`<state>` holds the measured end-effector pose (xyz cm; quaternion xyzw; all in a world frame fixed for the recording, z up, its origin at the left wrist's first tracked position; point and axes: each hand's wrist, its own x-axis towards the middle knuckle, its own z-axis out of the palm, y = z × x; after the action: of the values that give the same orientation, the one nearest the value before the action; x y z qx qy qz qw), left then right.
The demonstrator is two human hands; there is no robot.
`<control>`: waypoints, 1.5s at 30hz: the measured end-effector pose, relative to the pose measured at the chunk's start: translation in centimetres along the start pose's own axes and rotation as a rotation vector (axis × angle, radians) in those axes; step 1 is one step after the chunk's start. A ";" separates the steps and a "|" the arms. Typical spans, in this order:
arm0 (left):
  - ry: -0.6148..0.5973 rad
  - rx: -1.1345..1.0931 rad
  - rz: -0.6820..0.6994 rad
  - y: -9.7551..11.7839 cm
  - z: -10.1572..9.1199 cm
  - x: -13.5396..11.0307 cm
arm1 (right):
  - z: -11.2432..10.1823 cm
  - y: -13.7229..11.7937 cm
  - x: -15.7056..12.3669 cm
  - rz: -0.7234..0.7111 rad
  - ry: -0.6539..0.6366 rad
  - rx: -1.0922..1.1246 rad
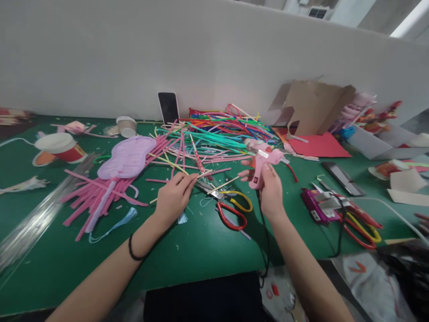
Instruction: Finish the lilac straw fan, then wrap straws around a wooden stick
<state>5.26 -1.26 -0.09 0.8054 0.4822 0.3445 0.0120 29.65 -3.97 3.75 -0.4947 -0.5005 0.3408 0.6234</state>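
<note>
My left hand (174,193) pinches a thin cream-coloured stick (205,174) between thumb and fingertips, its tip pointing right. In my right hand (271,190) is a pink hot glue gun (262,162), held upright above the table with its nozzle to the left. A dark cord hangs from its handle. Between my hands, scissors (233,215) with one red and one yellow handle lie on the green table. Near their blades are another thin stick (225,184) and a red-and-white pen-like item (197,154). My left fingers partly hide what lies beneath them.
Colourful pipe cleaners (221,134) are heaped at the back, beside a leaning phone (168,107). A lilac fan-shaped piece (126,157) lies left on pink strips. A paper cup (60,146), more scissors (362,228), a purple box (318,208) and cardboard (315,105) stand around.
</note>
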 end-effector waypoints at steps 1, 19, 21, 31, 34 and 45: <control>0.018 0.015 -0.006 -0.1 0.0 0.0 | 1.0 0.4 -0.1 0.035 -0.017 0.079; 0.134 -0.067 0.014 -0.2 0.0 0.1 | 3.9 3.0 -3.1 -0.009 -0.117 -0.268; 0.149 -0.073 0.020 -0.2 0.0 0.1 | 4.3 2.8 -3.2 -0.086 -0.126 -0.295; 0.146 -0.074 0.050 -0.1 0.1 0.1 | 4.3 3.0 -3.1 -0.162 -0.114 -0.307; 0.137 -0.071 0.041 -0.1 0.1 0.0 | 4.2 3.3 -3.1 -0.179 -0.139 -0.350; 0.107 -0.050 0.038 -0.2 0.1 -0.1 | 4.3 3.5 -3.1 -0.175 -0.147 -0.379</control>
<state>5.15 -1.18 -0.33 0.7945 0.4577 0.3991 -0.0001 24.90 -4.67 -0.44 -0.5315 -0.6409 0.2203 0.5082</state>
